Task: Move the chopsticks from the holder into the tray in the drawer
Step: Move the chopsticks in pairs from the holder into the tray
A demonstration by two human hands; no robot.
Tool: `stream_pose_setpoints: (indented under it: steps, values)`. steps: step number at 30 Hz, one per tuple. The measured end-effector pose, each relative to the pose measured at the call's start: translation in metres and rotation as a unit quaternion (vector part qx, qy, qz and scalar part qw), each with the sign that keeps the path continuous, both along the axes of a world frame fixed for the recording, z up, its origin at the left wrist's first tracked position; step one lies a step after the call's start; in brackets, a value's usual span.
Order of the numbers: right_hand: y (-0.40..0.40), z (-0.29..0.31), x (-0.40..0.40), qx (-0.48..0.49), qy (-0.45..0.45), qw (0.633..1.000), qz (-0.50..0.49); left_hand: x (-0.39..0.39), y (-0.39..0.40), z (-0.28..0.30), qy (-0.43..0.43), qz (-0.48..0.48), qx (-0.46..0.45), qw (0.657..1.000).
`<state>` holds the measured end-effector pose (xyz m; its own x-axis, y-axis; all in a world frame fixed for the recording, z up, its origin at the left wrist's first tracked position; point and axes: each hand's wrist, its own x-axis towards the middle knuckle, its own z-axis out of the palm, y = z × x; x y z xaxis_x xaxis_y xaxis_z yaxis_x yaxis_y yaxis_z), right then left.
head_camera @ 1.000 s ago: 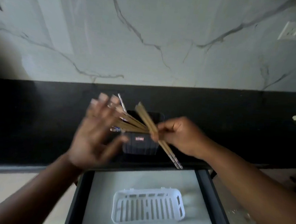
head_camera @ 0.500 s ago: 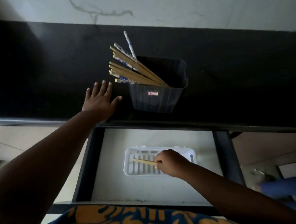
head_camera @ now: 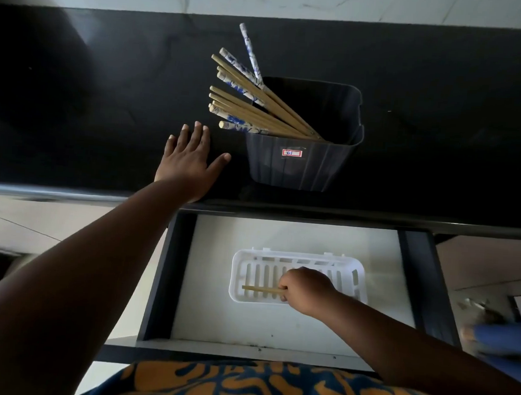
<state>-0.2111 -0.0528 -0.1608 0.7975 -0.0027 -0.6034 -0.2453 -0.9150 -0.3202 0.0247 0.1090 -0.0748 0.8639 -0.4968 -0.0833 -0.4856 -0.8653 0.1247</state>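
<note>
Head view: right hand (head_camera: 305, 290) pinches chopstick (head_camera: 262, 289) low in white tray (head_camera: 359, 276), mid-drawer (head_camera: 413, 288); left hand (head_camera: 191, 161) spread flat at counter (head_camera: 74, 107) front edge beside holder (head_camera: 301, 163)

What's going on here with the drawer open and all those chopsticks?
A person is moving chopsticks from the holder on the black counter into the white tray in the open drawer. The right hand is inside the tray with wooden chopsticks in its grip. The left hand lies flat on the counter beside the holder, where a bundle of wooden and blue-patterned chopsticks waits.
</note>
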Motion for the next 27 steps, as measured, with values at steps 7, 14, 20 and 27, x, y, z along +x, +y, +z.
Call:
stream_pose_setpoints:
  steps: [7, 14, 20, 27]
  values:
    - [0.007, -0.007, 0.011, 0.017, 0.037, 0.999, -0.005, -0.001, 0.001, 0.002, -0.001, -0.005, 0.007, 1.000]
    - [0.006, -0.010, 0.013, 0.013, 0.037, 0.999, -0.008, 0.000, 0.001, -0.001, -0.003, -0.010, 0.007, 1.000]
    - [0.004, -0.010, 0.010, -0.049, -0.030, 0.998, 0.001, 0.002, 0.002, -0.002, -0.001, -0.014, 0.009, 1.000]
    - [-0.018, 0.076, 0.018, 0.039, -0.004, 0.995, -0.089, 0.001, 0.002, -0.002, -0.001, -0.014, 0.010, 1.000]
